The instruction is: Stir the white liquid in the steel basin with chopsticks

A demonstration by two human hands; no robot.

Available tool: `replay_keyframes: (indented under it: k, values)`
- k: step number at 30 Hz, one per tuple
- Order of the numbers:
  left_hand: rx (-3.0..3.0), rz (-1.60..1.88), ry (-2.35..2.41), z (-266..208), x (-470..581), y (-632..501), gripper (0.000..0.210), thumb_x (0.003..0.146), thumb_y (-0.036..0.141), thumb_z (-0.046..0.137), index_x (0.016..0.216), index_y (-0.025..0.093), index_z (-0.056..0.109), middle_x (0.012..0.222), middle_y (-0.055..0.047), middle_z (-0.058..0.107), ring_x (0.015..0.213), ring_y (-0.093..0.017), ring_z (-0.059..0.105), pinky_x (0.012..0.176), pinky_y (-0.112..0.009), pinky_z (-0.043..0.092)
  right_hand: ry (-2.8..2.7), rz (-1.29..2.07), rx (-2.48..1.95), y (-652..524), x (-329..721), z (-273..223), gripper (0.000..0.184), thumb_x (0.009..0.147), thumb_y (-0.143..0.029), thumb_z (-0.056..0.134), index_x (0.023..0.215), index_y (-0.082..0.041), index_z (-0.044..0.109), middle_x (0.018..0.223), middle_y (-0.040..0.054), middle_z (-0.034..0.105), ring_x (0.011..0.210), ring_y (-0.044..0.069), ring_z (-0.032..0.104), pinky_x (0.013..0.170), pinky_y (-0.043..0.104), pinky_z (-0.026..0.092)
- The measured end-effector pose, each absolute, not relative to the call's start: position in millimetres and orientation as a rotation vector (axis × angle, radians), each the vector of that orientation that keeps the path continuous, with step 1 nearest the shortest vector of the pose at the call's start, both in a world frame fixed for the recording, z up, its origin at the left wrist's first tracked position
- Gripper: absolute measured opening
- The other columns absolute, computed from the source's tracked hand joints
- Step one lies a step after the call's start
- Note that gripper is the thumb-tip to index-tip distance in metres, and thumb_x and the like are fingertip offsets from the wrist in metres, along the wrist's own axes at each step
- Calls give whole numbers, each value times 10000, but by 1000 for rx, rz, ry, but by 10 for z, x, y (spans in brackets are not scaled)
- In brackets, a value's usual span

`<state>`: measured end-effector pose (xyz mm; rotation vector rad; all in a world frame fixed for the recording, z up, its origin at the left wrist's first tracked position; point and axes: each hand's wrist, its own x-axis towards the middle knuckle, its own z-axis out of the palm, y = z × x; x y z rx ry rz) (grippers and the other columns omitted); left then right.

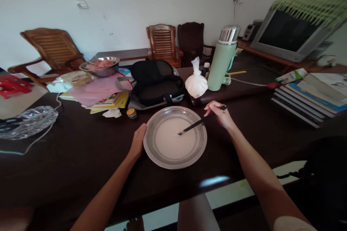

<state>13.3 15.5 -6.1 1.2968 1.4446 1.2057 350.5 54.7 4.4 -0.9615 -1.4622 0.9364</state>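
Note:
A wide metal basin stands on the dark table in front of me, with a milky white liquid in it. My left hand is against the basin's left rim, thumb on the edge and the other fingers hidden below it. Over the right rim, my right hand is closed round dark chopsticks, which slant down to the left. Their tips touch the liquid near the middle of the basin. Whether there are two sticks pressed together is hard to see.
Behind the basin lie a black bag, a small jar, a knotted bag of white powder and a green thermos. Books are stacked right. Leftward are a bowl of meat and a glass dish.

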Motion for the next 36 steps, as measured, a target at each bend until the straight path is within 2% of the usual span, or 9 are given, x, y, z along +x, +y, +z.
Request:
replay_keyframes:
  k: [2, 6, 9, 12, 16, 21, 26, 31, 36]
  values:
    - [1290, 1200, 1441, -61, 135, 151, 486, 771, 645, 556, 592, 221, 401, 600, 43, 407, 581, -137, 364, 530, -257, 342, -1469, 976, -959, 546, 3503, 44, 363, 852, -554, 619, 800, -207, 710, 612, 2, 698, 593, 185, 674, 665, 310, 501]
    - [1263, 1215, 1412, -92, 130, 157, 484, 780, 635, 563, 593, 219, 401, 597, 45, 398, 580, -134, 354, 524, -252, 338, -1508, 984, -937, 546, 3498, 34, 324, 850, -522, 644, 816, -210, 725, 701, 14, 735, 680, 184, 696, 717, 303, 500]
    - [1272, 1222, 1407, -112, 125, 168, 478, 785, 631, 562, 598, 218, 411, 604, 45, 400, 586, -135, 354, 534, -256, 341, -1468, 948, -914, 550, 3501, 22, 304, 868, -497, 635, 799, -213, 717, 662, 1, 724, 643, 168, 686, 701, 288, 489]
    - [1293, 1219, 1422, -124, 118, 176, 475, 786, 630, 558, 601, 218, 411, 609, 43, 404, 596, -137, 354, 545, -258, 343, -1472, 1026, -911, 546, 3488, 17, 332, 867, -519, 624, 798, -206, 713, 621, 0, 708, 595, 169, 675, 657, 288, 491]
    - [1286, 1219, 1421, -138, 108, 179, 464, 799, 617, 548, 607, 221, 403, 614, 43, 404, 600, -140, 362, 546, -260, 341, -1494, 997, -957, 542, 3476, 29, 369, 829, -561, 646, 793, -201, 719, 693, 24, 729, 676, 198, 701, 701, 315, 516]
    - [1316, 1208, 1424, -116, 114, 168, 453, 816, 598, 533, 602, 219, 404, 609, 44, 398, 593, -138, 359, 546, -257, 340, -1449, 981, -942, 551, 3493, 24, 343, 855, -535, 629, 766, -213, 704, 618, 2, 699, 596, 179, 677, 657, 298, 499]
    - [1299, 1205, 1435, -90, 124, 161, 469, 790, 624, 543, 597, 224, 391, 603, 43, 396, 586, -141, 357, 541, -262, 341, -1487, 960, -951, 554, 3486, 13, 339, 842, -541, 642, 790, -215, 717, 696, 17, 728, 685, 198, 702, 716, 318, 514]
    - [1283, 1209, 1425, -99, 125, 162, 473, 789, 620, 556, 593, 223, 391, 597, 47, 390, 580, -135, 349, 537, -257, 341, -1457, 985, -938, 552, 3485, 16, 344, 851, -540, 631, 771, -215, 708, 615, 0, 697, 589, 182, 675, 655, 305, 498]
    - [1252, 1222, 1415, -93, 136, 167, 483, 771, 638, 566, 594, 221, 399, 597, 47, 395, 580, -135, 345, 533, -256, 343, -1490, 957, -951, 544, 3477, 28, 331, 844, -536, 643, 792, -218, 720, 698, 17, 729, 685, 196, 701, 715, 317, 514]
